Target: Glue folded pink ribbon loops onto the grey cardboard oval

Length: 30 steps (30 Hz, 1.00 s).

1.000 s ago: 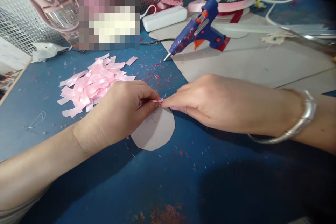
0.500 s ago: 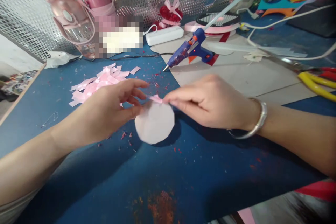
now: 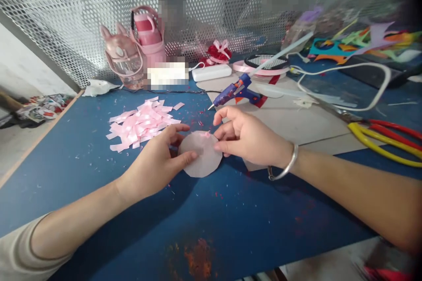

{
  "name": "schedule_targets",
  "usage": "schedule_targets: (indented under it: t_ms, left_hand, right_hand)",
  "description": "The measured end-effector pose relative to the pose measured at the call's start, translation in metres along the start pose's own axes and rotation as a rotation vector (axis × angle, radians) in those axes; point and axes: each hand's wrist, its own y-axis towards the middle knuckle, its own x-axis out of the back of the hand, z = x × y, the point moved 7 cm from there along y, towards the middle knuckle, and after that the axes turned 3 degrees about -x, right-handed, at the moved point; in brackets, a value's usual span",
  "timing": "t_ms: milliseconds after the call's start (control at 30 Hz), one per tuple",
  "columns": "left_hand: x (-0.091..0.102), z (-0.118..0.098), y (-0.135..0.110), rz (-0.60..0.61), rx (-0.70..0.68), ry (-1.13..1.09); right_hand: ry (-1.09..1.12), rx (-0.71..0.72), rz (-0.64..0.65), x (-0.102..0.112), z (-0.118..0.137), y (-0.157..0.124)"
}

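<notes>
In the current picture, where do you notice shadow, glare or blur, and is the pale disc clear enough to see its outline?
Head view, lower left: a dark shadow lies on the blue table beneath the left forearm; head view, upper right: the corner turns black and the coloured scraps look smeared; head view, middle: the pale disc has a readable outline, partly covered by fingers.

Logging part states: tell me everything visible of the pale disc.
Pale disc: thin, flat, paper- or card-like, roughly round with slightly angular edges. A small pink piece sits at its far edge. Left hand has its thumb over the face; right hand, its thumb at the right edge. Contact with the blue table is unclear.
</notes>
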Motion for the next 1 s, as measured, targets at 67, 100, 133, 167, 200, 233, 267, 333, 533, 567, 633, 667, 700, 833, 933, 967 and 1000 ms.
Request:
schedule_targets:
  t_ms: [67, 100, 133, 167, 200, 233, 267, 333, 533, 567, 633, 667, 700, 833, 933, 967, 1000]
  left_hand:
    - [-0.007, -0.001, -0.003, 0.042, 0.061, -0.229]
    - [-0.009, -0.002, -0.005, 0.055, 0.080, -0.321]
    - [-0.011, -0.003, -0.006, 0.053, 0.090, -0.387]
    - [-0.011, -0.004, -0.009, 0.034, 0.092, -0.427]
    - [-0.009, -0.005, -0.011, -0.003, 0.084, -0.442]
    - [-0.008, -0.006, -0.014, -0.050, 0.068, -0.437]
    - [-0.005, -0.007, -0.017, -0.102, 0.047, -0.413]
    - [-0.004, -0.012, -0.024, -0.180, -0.004, -0.332]
    - [-0.007, -0.021, -0.039, -0.263, -0.102, -0.200]
    - [-0.006, -0.018, -0.040, -0.275, -0.083, -0.226]
    - [-0.003, -0.010, -0.040, -0.282, -0.023, -0.304]
    - [-0.002, -0.006, -0.039, -0.276, 0.014, -0.355]
    - [-0.002, -0.001, -0.038, -0.263, 0.050, -0.412]
    - [-0.007, 0.009, -0.034, -0.156, 0.148, -0.589]
    - [-0.013, 0.012, -0.032, -0.078, 0.166, -0.606]
    - [-0.014, 0.013, -0.031, -0.060, 0.168, -0.605]
    - [-0.015, 0.014, -0.030, -0.046, 0.168, -0.606]
  right_hand:
    - [-0.001, 0.063, 0.029, -0.004, 0.007, -0.004]
    - [-0.011, 0.094, 0.042, -0.006, 0.010, -0.007]
    - [-0.029, 0.124, 0.046, -0.008, 0.013, -0.008]
    - [-0.057, 0.161, 0.029, -0.008, 0.016, -0.010]
    - [-0.103, 0.210, -0.015, -0.007, 0.020, -0.012]
    - [-0.172, 0.270, -0.087, -0.005, 0.025, -0.015]
    - [-0.266, 0.341, -0.172, -0.003, 0.031, -0.019]
    - [-0.485, 0.484, -0.312, -0.007, 0.044, -0.029]
    - [-0.544, 0.661, -0.398, -0.020, 0.058, -0.042]
    - [-0.466, 0.657, -0.424, -0.013, 0.058, -0.040]
    - [-0.291, 0.584, -0.483, 0.008, 0.053, -0.030]
    - [-0.209, 0.515, -0.505, 0.020, 0.048, -0.023]
    - [-0.134, 0.443, -0.510, 0.031, 0.043, -0.016]
    - [0.081, 0.224, -0.325, 0.045, 0.029, 0.003]
    - [0.147, 0.112, -0.218, 0.035, 0.026, 0.001]
    - [0.146, 0.084, -0.201, 0.030, 0.025, -0.001]
    - [0.140, 0.065, -0.186, 0.025, 0.026, -0.004]
